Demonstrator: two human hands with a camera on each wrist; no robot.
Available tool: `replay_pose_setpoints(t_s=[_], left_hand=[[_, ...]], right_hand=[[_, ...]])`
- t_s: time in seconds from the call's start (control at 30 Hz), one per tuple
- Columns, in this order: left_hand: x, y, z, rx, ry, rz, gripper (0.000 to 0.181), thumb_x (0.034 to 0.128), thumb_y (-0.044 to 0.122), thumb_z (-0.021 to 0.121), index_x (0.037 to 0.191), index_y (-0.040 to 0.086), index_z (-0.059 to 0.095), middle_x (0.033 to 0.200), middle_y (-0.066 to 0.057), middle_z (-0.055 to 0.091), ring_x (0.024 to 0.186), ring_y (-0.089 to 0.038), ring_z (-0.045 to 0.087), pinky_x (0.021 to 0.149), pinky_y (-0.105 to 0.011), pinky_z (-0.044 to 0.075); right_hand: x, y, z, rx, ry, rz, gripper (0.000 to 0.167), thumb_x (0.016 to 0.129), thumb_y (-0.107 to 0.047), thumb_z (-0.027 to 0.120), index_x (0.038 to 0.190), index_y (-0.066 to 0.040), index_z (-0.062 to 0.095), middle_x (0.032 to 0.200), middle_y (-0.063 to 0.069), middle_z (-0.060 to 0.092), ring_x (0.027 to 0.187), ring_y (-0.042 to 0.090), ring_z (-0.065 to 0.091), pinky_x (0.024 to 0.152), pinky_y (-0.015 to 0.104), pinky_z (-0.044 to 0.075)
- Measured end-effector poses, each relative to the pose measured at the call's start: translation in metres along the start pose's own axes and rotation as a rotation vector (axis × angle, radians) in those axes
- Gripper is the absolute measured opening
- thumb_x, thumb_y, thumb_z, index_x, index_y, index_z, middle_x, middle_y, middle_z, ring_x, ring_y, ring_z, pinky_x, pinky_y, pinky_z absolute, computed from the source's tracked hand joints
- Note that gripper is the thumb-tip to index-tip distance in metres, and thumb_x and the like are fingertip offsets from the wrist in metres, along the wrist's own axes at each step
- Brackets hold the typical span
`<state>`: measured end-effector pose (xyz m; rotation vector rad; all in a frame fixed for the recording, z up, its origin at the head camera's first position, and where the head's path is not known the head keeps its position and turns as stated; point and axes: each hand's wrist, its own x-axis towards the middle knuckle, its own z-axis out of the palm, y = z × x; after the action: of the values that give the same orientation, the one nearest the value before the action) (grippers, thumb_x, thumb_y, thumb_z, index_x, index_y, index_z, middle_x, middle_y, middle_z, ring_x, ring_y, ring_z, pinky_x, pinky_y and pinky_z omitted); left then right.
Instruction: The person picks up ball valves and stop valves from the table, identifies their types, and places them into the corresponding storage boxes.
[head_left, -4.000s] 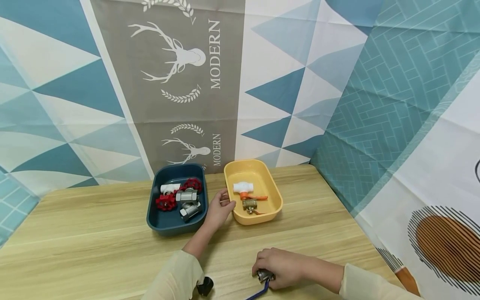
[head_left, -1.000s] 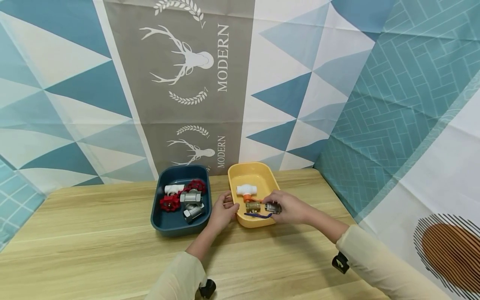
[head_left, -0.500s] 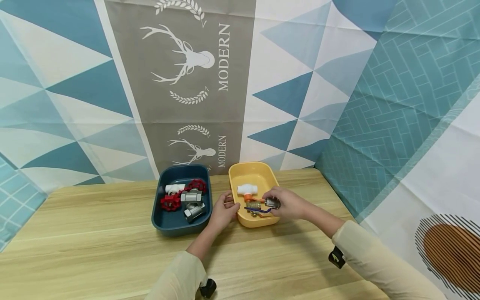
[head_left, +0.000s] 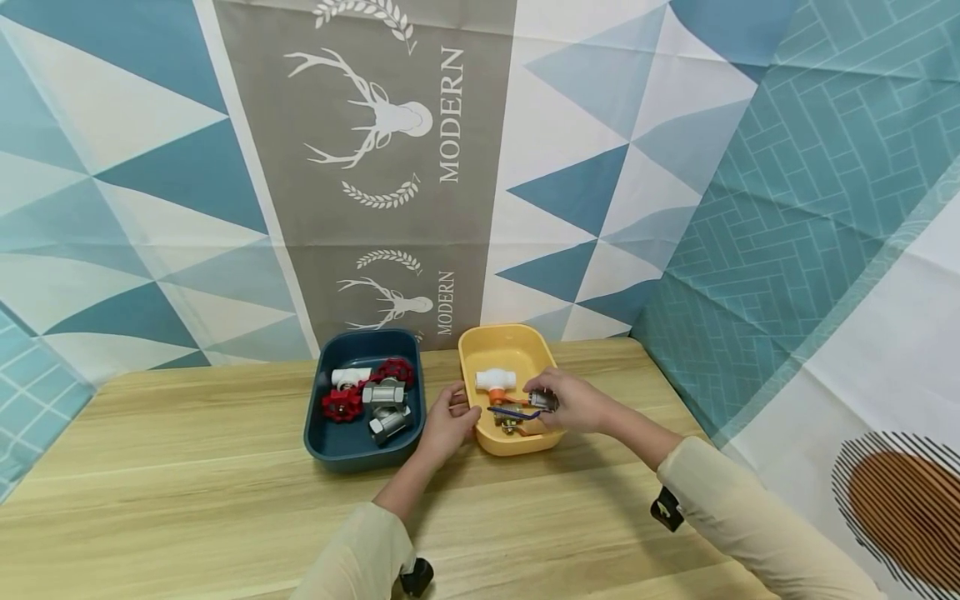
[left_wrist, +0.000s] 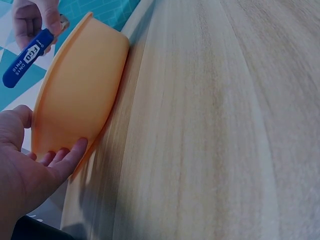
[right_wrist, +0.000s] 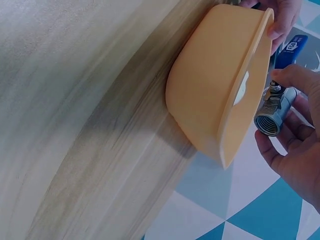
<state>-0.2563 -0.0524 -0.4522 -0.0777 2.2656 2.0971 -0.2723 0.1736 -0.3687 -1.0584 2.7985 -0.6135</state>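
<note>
My right hand (head_left: 573, 402) holds a silver ball valve (right_wrist: 272, 116) with a blue lever handle (left_wrist: 29, 57), above the yellow bin (head_left: 517, 446). In the right wrist view, thumb and fingers are curled about the valve's metal body, its threaded end showing. Inside the bin lie a white valve (head_left: 495, 380) with an orange handle and a brass valve (head_left: 508, 423), partly hidden behind the blue lever. My left hand (head_left: 447, 427) grips the bin's left side, thumb at the rim and fingertips against the outer wall.
Left of my left hand stands a dark blue bin (head_left: 322, 446) with several valves, including metal ones (head_left: 388, 423) and red handwheels (head_left: 342, 405). Both bins rest on a wooden table (head_left: 187, 483). Patterned cloth (head_left: 360, 208) hangs behind and at the right.
My right hand has carried the blue-handled valve from the table's front to above the yellow bin. In the last second its lever has turned slightly upward. My left hand stays on the bin.
</note>
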Motion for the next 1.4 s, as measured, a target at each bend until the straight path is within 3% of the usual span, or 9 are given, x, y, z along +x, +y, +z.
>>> replay_pose_setpoints(t_s=[0.33,0.73,1.1,1.23,1.4], left_hand=[[-0.006,0.006,-0.001,-0.005,-0.007,-0.003,0.056,0.09,0.009,0.059,0.141,0.004,0.035,0.13,-0.022,0.048,0.114,-0.031,0.055,0.076,-0.039,0.057],[-0.005,0.003,0.0,-0.004,0.008,0.02,0.056,0.0889,0.008,0.06,0.14,0.003,0.037,0.127,-0.022,0.05,0.111,-0.031,0.056,0.072,-0.036,0.058],[-0.002,-0.001,-0.001,-0.011,-0.015,0.017,0.056,0.09,0.011,0.059,0.141,0.004,0.035,0.13,-0.023,0.048,0.111,-0.03,0.055,0.075,-0.039,0.057],[-0.005,0.003,-0.002,-0.023,-0.023,0.008,0.057,0.0898,0.01,0.059,0.141,0.004,0.035,0.13,-0.023,0.048,0.112,-0.031,0.055,0.077,-0.041,0.057],[-0.016,0.021,-0.003,-0.027,-0.033,0.004,0.057,0.0893,0.008,0.058,0.14,-0.001,0.035,0.129,-0.025,0.047,0.113,-0.034,0.054,0.08,-0.045,0.056]], right_hand=[[0.008,0.005,0.001,0.003,0.005,0.015,0.039,0.079,-0.008,0.071,0.116,-0.003,0.061,0.104,0.008,0.058,0.088,0.015,0.051,0.077,0.03,0.049],[0.016,0.006,-0.002,-0.006,0.02,-0.007,0.038,0.08,-0.007,0.068,0.116,0.001,0.06,0.103,0.01,0.058,0.088,0.016,0.05,0.075,0.029,0.047],[0.024,0.006,-0.001,-0.045,0.007,0.012,0.039,0.08,-0.009,0.069,0.118,-0.004,0.061,0.101,0.007,0.058,0.084,0.015,0.048,0.07,0.027,0.044],[0.026,0.006,-0.002,-0.028,0.004,0.022,0.039,0.08,-0.007,0.069,0.117,-0.003,0.06,0.1,0.008,0.057,0.083,0.015,0.047,0.071,0.027,0.045],[0.03,0.005,-0.002,-0.02,0.001,0.033,0.039,0.08,-0.008,0.069,0.117,-0.002,0.06,0.1,0.008,0.056,0.085,0.016,0.047,0.073,0.027,0.045]])
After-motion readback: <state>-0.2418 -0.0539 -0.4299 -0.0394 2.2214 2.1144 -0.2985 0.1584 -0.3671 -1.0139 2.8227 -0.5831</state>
